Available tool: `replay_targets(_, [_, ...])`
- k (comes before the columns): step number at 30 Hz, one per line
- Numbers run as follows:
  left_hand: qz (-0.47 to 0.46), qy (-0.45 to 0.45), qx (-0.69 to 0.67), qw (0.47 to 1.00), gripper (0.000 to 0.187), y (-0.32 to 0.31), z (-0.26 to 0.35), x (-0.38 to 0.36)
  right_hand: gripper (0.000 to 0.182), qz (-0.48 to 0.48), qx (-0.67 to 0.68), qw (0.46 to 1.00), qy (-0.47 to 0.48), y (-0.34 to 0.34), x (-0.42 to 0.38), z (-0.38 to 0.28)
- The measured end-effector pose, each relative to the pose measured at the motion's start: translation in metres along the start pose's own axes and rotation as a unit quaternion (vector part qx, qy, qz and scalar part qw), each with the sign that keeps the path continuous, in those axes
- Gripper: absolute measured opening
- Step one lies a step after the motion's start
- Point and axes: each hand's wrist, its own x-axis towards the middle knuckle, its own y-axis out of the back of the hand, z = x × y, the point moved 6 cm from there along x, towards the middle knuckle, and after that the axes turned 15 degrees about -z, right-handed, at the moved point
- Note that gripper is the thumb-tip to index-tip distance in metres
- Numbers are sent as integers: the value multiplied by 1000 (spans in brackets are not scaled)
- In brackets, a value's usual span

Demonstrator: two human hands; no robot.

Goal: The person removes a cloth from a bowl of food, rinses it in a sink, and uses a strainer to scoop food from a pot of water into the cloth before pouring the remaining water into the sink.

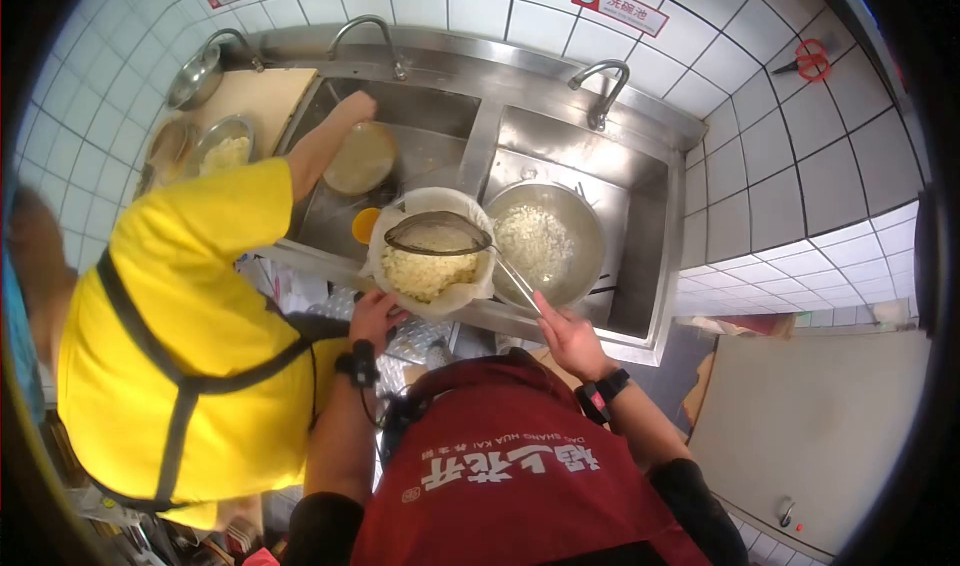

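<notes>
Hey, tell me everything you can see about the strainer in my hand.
The strainer has a round, dark rim and fine mesh that looks like metal. Its long, thin, shiny handle slants down to your right hand, which grips the far end. The head hangs over the white-lined tub of pale chopped pieces; whether it touches them, I can't tell.
</notes>
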Motion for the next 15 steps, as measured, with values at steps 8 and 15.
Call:
replay_targets(8, [-21,36,32,999,27,8,-8,4,48,40,122,988,-84,22,-11,35])
replay_targets(15, [13,55,65,996,31,3,-6,4,37,29,223,923,-313,24,-35,181])
